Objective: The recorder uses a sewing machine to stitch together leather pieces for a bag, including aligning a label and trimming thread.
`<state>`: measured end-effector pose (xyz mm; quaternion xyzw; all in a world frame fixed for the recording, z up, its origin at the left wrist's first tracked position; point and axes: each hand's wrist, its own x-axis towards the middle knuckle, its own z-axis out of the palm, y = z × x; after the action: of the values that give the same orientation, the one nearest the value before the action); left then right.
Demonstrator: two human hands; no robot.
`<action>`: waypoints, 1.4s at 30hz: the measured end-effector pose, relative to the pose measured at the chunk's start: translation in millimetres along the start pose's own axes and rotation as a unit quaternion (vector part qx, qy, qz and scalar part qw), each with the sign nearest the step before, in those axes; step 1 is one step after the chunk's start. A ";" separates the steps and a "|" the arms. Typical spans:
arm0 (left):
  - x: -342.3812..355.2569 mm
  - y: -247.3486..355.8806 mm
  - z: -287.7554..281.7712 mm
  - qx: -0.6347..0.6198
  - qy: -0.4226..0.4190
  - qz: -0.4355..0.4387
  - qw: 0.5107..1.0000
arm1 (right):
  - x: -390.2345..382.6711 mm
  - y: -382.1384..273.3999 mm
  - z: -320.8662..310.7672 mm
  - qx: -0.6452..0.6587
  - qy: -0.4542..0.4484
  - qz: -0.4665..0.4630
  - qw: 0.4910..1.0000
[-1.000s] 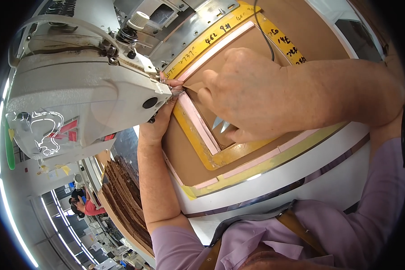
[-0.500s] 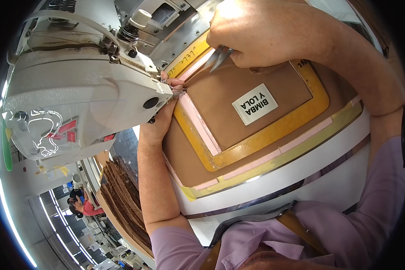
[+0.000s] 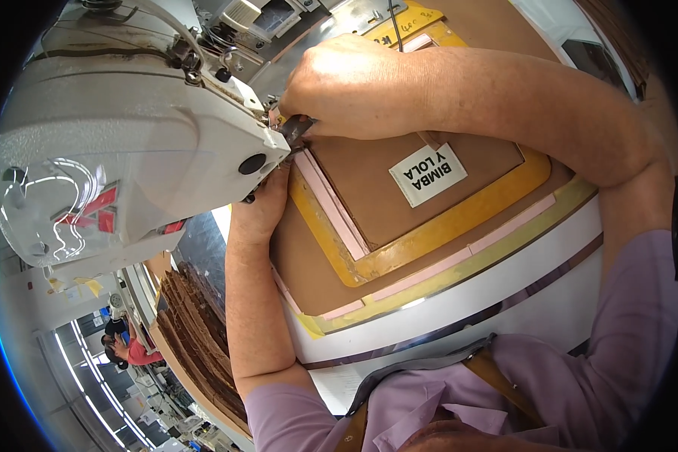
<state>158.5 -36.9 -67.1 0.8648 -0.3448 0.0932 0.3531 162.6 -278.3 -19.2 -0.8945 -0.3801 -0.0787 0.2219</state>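
Note:
My right hand [image 3: 339, 90] is closed around small scissors [image 3: 299, 129], reaching across the work to the needle area of a white sewing machine [image 3: 151, 151]. Under the machine head my left hand [image 3: 260, 207] lies at the left edge of the work, its fingers hidden by the machine and by my right hand. A yellow template frame [image 3: 422, 252] surrounds a brown panel [image 3: 354, 184] that bears a white label [image 3: 428, 175]. Pink strips [image 3: 331, 203] run along the frame's inner left side.
Brown material with ragged edges is stacked [image 3: 196, 331] left of my left forearm. Beneath the work lies a white curved board [image 3: 459, 309] with yellow tape [image 3: 497, 237] along it. A thin dark cord [image 3: 395, 22] hangs at the top. A person in red [image 3: 137, 352] is far off to the left.
My right hand has moved left and down with the scissors, from above the panel to the needle area. It now covers my left fingertips. The template frame has barely moved.

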 end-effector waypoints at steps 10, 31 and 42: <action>0.2 9.3 -13.1 -0.034 -0.008 -0.072 0.997 | -1.2 -4.2 -1.8 0.021 -0.040 0.042 0.998; 0.9 -6.8 -9.0 0.033 -0.026 0.024 0.999 | -0.8 1.7 8.1 0.015 -0.012 0.036 0.999; 4.1 -2.2 -14.6 0.006 -0.051 -0.028 0.998 | -2.8 9.5 5.2 0.017 0.003 -0.017 1.000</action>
<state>164.2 -28.1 -55.9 0.8795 -0.3378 0.0412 0.3326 167.3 -283.6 -27.8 -0.8837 -0.3961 -0.0781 0.2370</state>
